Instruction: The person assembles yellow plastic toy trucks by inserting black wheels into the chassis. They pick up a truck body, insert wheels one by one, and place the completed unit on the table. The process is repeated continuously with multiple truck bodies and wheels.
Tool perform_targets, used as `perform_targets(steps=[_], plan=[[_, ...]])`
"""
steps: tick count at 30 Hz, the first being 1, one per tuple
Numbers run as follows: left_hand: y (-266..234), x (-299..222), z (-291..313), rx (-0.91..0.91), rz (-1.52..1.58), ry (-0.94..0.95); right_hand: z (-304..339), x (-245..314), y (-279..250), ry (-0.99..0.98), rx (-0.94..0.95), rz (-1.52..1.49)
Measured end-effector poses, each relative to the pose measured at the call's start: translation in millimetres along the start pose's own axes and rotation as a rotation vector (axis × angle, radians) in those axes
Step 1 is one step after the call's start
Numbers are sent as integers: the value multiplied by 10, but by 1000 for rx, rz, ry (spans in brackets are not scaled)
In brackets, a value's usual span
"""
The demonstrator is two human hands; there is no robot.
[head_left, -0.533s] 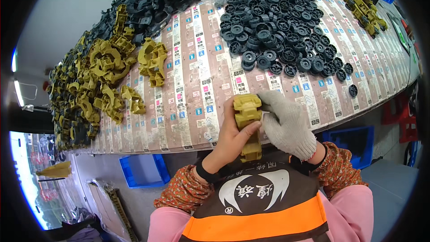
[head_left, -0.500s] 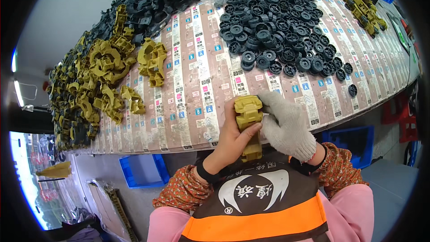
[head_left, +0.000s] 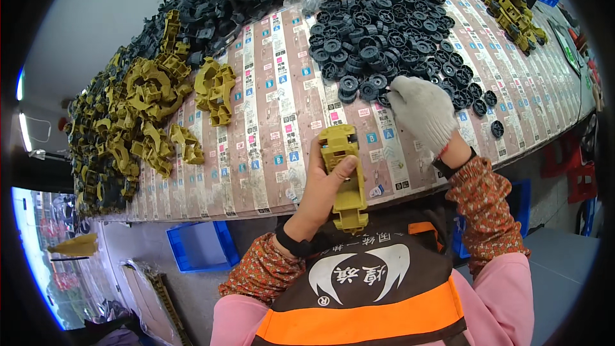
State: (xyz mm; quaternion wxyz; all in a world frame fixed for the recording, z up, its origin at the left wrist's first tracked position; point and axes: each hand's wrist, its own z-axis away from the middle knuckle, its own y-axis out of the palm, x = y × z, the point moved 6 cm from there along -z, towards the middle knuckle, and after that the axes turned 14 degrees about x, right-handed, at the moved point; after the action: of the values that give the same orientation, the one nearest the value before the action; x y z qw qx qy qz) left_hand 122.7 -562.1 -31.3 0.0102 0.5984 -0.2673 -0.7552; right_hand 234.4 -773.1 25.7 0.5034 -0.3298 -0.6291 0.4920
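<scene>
A yellow plastic toy vehicle body [head_left: 350,200], long and hollow, is gripped in my bare left hand [head_left: 323,182] just over the near table edge. My thumb presses across its upper part and the fingers wrap its left side. In a light knitted glove, my right hand [head_left: 423,107] is at the near edge of a pile of black toy wheels [head_left: 384,38]. Its fingers are curled closed at a black toy wheel [head_left: 384,98], which they partly cover.
Yellow toy body parts [head_left: 150,90] are heaped on the left of the table [head_left: 256,128], with dark plastic parts [head_left: 211,16] behind. More yellow bodies [head_left: 512,16] with wheels lie at the far right. A blue crate [head_left: 204,247] sits below the table edge; red stools [head_left: 570,170] are at right.
My right hand has left the yellow body and moved up and right to the wheels. My left hand still holds the toy body, shifted slightly left and tilted to show more of it.
</scene>
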Motion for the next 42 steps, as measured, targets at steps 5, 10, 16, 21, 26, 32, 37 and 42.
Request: perform_targets(steps=[5,10,16,21,26,32,37,42], plan=[[-54,-40,89,-75,91,-87,-139,95,108,56,164,161],[-168,-8,92,-111,203,-34,-46,198,62,-51,108,122],[-162,-86,89,-111,280,26,499,591,4,-171,271,-605],[-105,-148,80,-156,243,113,860,809,109,-158,191,-722],[-141,-152,70,-193,229,154,1035,774,204,-122,162,-843],[-117,-151,30,-212,188,204,1105,882,151,-217,147,-816],[-140,-172,49,-240,154,256,1204,886,233,-218,141,-833],[-70,-150,57,-292,100,308,1266,939,277,-221,221,-777]])
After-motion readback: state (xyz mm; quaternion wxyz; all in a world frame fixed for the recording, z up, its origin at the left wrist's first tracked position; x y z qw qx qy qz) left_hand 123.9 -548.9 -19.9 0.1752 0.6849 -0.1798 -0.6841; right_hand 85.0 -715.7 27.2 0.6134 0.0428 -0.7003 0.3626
